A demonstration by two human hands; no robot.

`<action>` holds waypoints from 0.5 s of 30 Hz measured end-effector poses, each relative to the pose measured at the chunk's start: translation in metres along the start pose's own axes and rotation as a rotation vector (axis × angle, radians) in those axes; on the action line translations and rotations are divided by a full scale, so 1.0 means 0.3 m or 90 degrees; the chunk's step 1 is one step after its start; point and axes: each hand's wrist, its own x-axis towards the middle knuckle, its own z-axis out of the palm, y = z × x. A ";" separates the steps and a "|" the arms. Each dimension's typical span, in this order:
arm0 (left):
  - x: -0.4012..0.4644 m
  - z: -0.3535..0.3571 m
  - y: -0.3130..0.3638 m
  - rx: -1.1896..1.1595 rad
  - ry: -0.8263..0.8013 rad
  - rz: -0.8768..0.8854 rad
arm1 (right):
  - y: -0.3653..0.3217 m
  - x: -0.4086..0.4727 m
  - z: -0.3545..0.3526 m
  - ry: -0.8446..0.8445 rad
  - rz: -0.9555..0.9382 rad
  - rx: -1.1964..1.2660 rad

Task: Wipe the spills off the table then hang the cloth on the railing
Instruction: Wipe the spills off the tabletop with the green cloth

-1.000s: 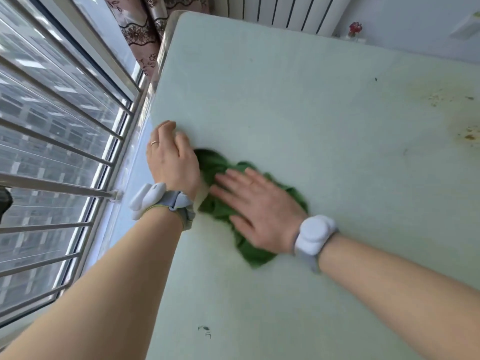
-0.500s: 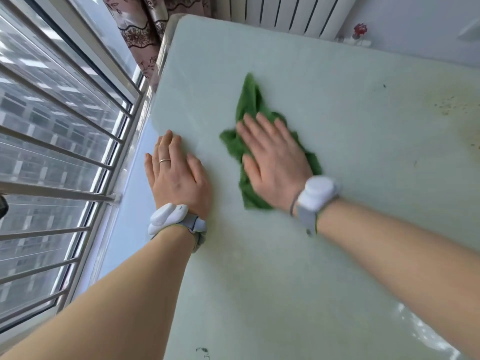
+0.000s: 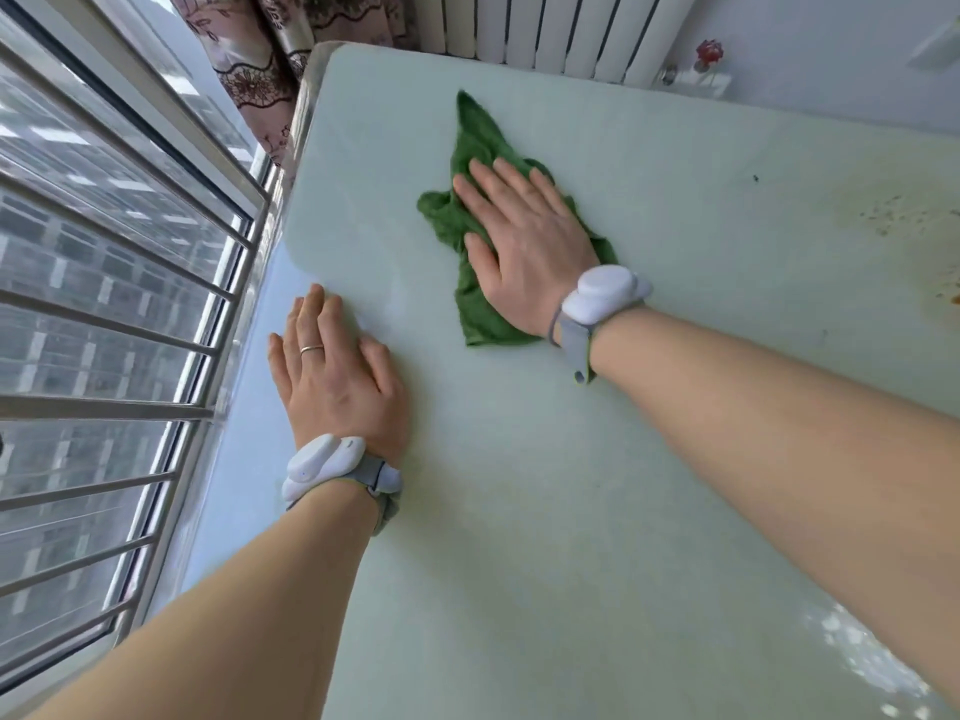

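A crumpled green cloth (image 3: 478, 148) lies on the pale green table (image 3: 571, 485), left of the middle and toward the far edge. My right hand (image 3: 524, 241) presses flat on the cloth with straight fingers pointing away from me. My left hand (image 3: 337, 376) rests flat on the bare table near its left edge, fingers straight, a ring on one finger. Yellow-brown spill stains with dark specks (image 3: 898, 220) mark the table at the far right. The metal window railing (image 3: 156, 283) runs along the left side.
A white radiator (image 3: 561, 28) stands behind the table's far edge, and a patterned curtain (image 3: 249, 54) hangs at the far left corner. A narrow sill (image 3: 234, 459) separates the table from the railing. A wet sheen (image 3: 872, 662) shows at the near right.
My right hand has pushed the cloth from beside my left hand away toward the far edge. The left hand flattened on the table near the left edge.
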 end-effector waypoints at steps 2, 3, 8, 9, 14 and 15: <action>-0.006 -0.001 0.004 -0.006 0.006 0.005 | 0.000 0.016 0.008 0.006 0.032 -0.006; -0.013 -0.002 0.012 -0.007 0.009 0.003 | 0.001 0.001 0.013 0.016 0.037 -0.006; -0.013 -0.022 0.040 0.004 0.012 0.001 | -0.113 -0.170 0.017 0.026 0.040 0.020; -0.016 -0.027 0.049 0.007 0.002 0.004 | -0.135 -0.236 0.014 0.025 0.021 0.027; -0.006 -0.038 0.115 0.022 -0.036 -0.040 | -0.140 -0.441 0.012 -0.014 -0.070 0.051; -0.016 -0.037 0.156 0.022 -0.037 -0.046 | -0.123 -0.444 0.015 -0.020 -0.081 0.051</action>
